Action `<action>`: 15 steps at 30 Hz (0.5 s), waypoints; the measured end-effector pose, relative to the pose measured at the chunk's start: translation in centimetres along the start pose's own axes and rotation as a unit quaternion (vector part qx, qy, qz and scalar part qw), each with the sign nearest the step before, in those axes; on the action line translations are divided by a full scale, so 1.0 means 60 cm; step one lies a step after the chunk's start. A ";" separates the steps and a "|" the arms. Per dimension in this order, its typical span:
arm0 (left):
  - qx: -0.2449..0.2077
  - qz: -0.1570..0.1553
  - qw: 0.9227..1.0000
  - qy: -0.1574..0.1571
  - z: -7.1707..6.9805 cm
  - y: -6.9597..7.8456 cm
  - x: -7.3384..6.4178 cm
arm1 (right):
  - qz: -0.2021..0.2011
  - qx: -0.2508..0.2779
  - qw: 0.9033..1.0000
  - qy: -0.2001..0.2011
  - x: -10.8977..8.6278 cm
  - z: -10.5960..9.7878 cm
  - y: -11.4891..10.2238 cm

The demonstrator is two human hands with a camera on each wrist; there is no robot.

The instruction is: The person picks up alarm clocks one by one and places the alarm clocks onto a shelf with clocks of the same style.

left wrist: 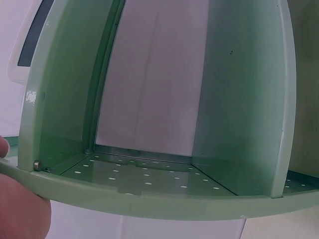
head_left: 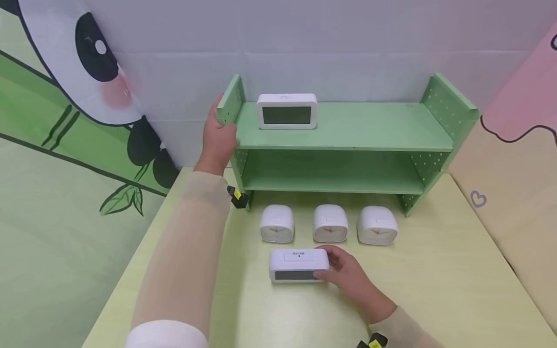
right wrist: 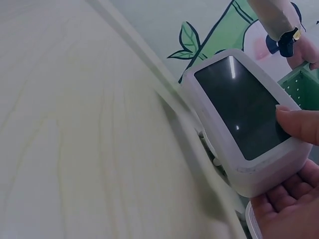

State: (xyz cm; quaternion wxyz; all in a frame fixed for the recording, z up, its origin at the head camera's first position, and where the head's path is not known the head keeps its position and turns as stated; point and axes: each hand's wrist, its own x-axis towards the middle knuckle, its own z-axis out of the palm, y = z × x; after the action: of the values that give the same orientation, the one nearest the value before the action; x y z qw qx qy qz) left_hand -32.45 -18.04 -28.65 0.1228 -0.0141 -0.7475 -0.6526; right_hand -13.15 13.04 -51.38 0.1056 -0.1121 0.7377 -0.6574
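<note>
My left hand (head_left: 219, 140) grips the left side panel of a green two-tier shelf (head_left: 391, 125). In the left wrist view, a thumb (left wrist: 22, 209) and a fingertip lie on either side of the panel's edge. My right hand (head_left: 352, 278) holds the right end of a white digital clock (head_left: 299, 263), low over the table in front. The right wrist view shows the thumb (right wrist: 299, 124) across the clock's dark, blank screen (right wrist: 241, 104), with the other fingers curled behind the casing. On the top tier, toward the left, stands a similar white digital clock (head_left: 287, 112).
Three small white dial clocks stand in a row before the shelf: left clock (head_left: 277, 224), middle clock (head_left: 330, 223) and right clock (head_left: 377, 225). The pale wooden table (head_left: 452, 270) carries everything. A cartoon-printed cloth (head_left: 370, 48) hangs close behind the shelf.
</note>
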 end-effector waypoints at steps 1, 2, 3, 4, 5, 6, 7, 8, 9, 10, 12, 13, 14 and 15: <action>-0.003 0.002 1.000 0.002 0.000 0.000 0.001 | 0.002 -0.003 1.000 -0.005 -0.002 -0.004 -0.001; -0.007 0.003 1.000 0.003 0.001 0.001 0.001 | 0.003 -0.004 1.000 -0.010 -0.004 -0.008 -0.003; -0.010 0.003 1.000 0.005 0.001 0.000 0.002 | 0.003 -0.007 1.000 -0.016 -0.006 -0.013 -0.005; -0.013 0.003 1.000 0.007 0.002 0.000 0.002 | 0.002 -0.009 1.000 -0.021 -0.008 -0.017 -0.007; -0.015 0.003 1.000 0.008 0.002 0.000 0.002 | 0.001 -0.010 1.000 -0.026 -0.010 -0.022 -0.010; -0.018 0.002 1.000 0.009 0.002 0.000 0.002 | 0.002 -0.008 1.000 -0.028 -0.012 -0.027 -0.013; -0.020 0.002 1.000 0.009 0.003 0.000 0.002 | 0.003 -0.007 1.000 -0.030 -0.014 -0.032 -0.016; -0.019 0.000 1.000 0.008 0.003 0.000 0.002 | 0.003 -0.006 1.000 -0.028 -0.016 -0.037 -0.019; -0.018 0.000 1.000 0.008 0.003 -0.001 0.002 | 0.004 -0.005 1.000 -0.026 -0.018 -0.043 -0.023; -0.016 -0.001 1.000 0.008 0.004 0.000 0.002 | 0.004 -0.005 1.000 -0.021 -0.019 -0.048 -0.026; -0.013 0.000 1.000 0.008 0.004 0.000 0.002 | 0.002 -0.003 1.000 -0.012 -0.019 -0.059 -0.033; -0.010 0.000 1.000 0.009 0.003 0.000 0.001 | -0.003 -0.006 1.000 -0.006 -0.019 -0.064 -0.037; -0.009 0.000 1.000 0.009 0.003 0.000 0.001 | -0.004 -0.008 1.000 -0.001 -0.019 -0.070 -0.041; -0.008 0.001 1.000 0.009 0.003 0.001 0.001 | -0.009 -0.010 1.000 0.002 -0.018 -0.076 -0.044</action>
State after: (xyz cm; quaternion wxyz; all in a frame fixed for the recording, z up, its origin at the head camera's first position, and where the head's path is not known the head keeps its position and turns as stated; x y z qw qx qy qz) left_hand -32.53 -17.87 -28.62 0.1301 -0.0099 -0.7412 -0.6585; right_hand -13.44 17.42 -48.24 0.0973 -0.1183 0.7437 -0.6507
